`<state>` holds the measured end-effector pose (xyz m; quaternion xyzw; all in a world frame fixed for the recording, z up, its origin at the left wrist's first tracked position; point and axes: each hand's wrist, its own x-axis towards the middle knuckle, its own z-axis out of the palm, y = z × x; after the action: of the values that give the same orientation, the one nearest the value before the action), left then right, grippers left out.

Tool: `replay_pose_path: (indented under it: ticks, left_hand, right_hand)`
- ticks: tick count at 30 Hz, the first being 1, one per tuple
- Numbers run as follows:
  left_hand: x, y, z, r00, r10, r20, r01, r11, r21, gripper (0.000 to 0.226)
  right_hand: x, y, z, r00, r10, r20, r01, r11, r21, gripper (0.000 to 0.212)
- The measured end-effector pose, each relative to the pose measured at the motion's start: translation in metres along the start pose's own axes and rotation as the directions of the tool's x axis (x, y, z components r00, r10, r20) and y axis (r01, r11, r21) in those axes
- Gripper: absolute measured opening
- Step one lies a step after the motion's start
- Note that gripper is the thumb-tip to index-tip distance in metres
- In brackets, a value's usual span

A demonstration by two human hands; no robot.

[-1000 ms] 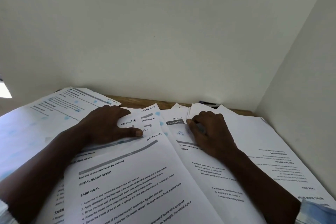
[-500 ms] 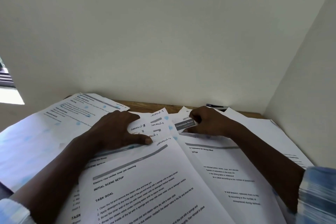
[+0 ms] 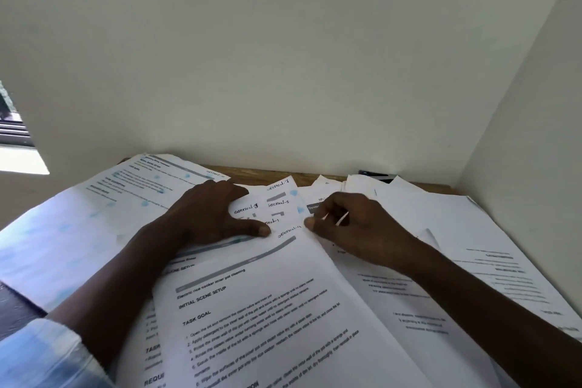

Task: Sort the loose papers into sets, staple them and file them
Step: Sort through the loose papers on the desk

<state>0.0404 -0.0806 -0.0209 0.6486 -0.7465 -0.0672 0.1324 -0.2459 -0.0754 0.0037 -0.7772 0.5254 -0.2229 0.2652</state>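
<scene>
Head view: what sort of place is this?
Probably a desk in a room corner, used for paperwork: a wooden desktop, overlapping printed sheets with handwritten section labels, and two plain walls meeting.

Office-like nook: printed papers [image 3: 283, 309] cover a wooden desk [image 3: 252, 171].

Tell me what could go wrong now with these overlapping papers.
The right hand pinches a sheet beside closely fanned labelled sheets; it may lift two together and mix sections. The left hand partly covers the handwritten labels, so a set could be misread.
</scene>
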Motion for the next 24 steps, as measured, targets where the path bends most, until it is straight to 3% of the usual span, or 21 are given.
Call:
replay_pose_path:
  ticks: [7, 11, 16, 19, 24]
  left_hand:
    - [-0.002, -0.002, 0.0, 0.999, -0.005, -0.034, 0.002, 0.996, -0.091, 0.063]
    - [-0.01, 0.007, -0.006, 0.987, 0.068, -0.147, -0.094, 0.979, -0.179, 0.072]
    - [-0.011, 0.016, -0.008, 0.985, 0.13, -0.114, -0.13, 0.991, 0.003, 0.067]
    - [-0.011, 0.021, -0.006, 0.986, 0.142, -0.092, -0.137, 0.989, 0.058, 0.067]
    - [-0.009, 0.019, -0.003, 0.974, 0.15, -0.172, -0.17, 0.979, -0.111, 0.058]
  right_hand:
    - [-0.015, -0.007, 0.001, 0.992, 0.021, 0.128, -0.031, 0.997, 0.077, 0.026]
    - [-0.015, -0.001, -0.027, 0.996, 0.072, -0.059, -0.074, 0.997, -0.02, 0.018]
    - [-0.008, 0.023, -0.064, 0.908, 0.162, -0.386, -0.241, 0.956, -0.165, 0.021]
    - [-0.007, 0.041, -0.065, 0.865, 0.229, -0.446, -0.31, 0.944, -0.117, 0.022]
    - [-0.006, 0.061, -0.061, 0.833, 0.27, -0.484, -0.359, 0.928, -0.1, 0.02]
